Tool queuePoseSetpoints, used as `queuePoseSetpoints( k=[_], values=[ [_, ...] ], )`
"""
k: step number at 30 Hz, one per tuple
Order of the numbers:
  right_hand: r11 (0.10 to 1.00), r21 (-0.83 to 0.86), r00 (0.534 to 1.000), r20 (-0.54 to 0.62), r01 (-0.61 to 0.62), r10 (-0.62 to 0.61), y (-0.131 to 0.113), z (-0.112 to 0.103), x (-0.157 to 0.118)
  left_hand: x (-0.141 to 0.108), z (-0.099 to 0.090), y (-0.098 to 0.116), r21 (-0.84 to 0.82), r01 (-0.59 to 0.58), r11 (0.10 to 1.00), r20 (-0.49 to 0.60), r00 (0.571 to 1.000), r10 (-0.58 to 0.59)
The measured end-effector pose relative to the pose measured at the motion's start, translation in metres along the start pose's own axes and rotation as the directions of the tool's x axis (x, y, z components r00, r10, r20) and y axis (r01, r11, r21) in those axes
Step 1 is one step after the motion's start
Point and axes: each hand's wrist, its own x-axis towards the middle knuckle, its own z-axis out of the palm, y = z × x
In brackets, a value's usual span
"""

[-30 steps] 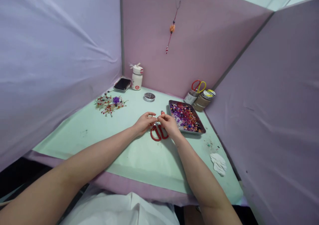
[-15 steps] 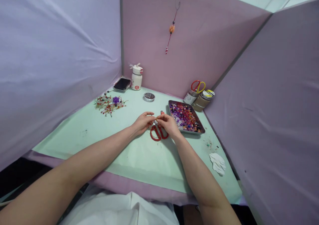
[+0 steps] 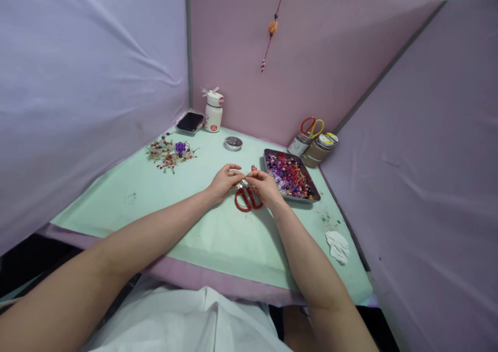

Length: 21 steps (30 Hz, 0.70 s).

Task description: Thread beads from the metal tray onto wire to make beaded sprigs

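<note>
My left hand [image 3: 225,181] and my right hand [image 3: 265,186] meet fingertip to fingertip above the middle of the table. Both pinch at something between them, too small to make out. Beneath them lies a pair of red-handled scissors [image 3: 243,206], its loops toward me and its blades partly covered by my fingers. Just past my right fingers a small red item [image 3: 254,168] is partly visible. To the right of my right hand stands a dark tray [image 3: 316,200] full of purple, clear, red and orange beads [image 3: 286,175].
A pile of beaded strings [image 3: 167,154] with a purple bead cluster [image 3: 180,147] lies at left. Farther back are a phone [image 3: 190,122], a white bottle [image 3: 213,114], a round container [image 3: 233,144], a can with scissors [image 3: 299,144] and a jar [image 3: 317,154]. A crumpled white cloth [image 3: 337,247] lies right.
The view has tipped down slightly, so the wall and its hanging beaded string sit higher in the picture. My hands stay together over the scissors, with the fingers shifted a little.
</note>
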Motion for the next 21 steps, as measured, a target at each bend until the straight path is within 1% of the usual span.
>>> queuePoseSetpoints(
  k=[7, 16, 21],
  values=[
    [0.996, 0.051, 0.997, -0.007, -0.071, 0.072, -0.0018, 0.0034, -0.0021, 0.0013, -0.0005, -0.0028, 0.032, -0.013, 0.999, 0.01, 1.0, 0.013],
    [0.982, 0.098, 0.987, 0.037, -0.16, 0.157, 0.0015, -0.0007, 0.001, 0.0016, 0.0001, -0.0032, 0.076, -0.051, 0.996, 0.016, 0.999, 0.049],
    [0.981, 0.114, 0.987, 0.04, -0.157, 0.153, 0.0028, -0.0014, 0.0034, 0.003, -0.0013, -0.0052, 0.032, -0.059, 0.998, 0.04, 0.998, 0.058]
  ],
)
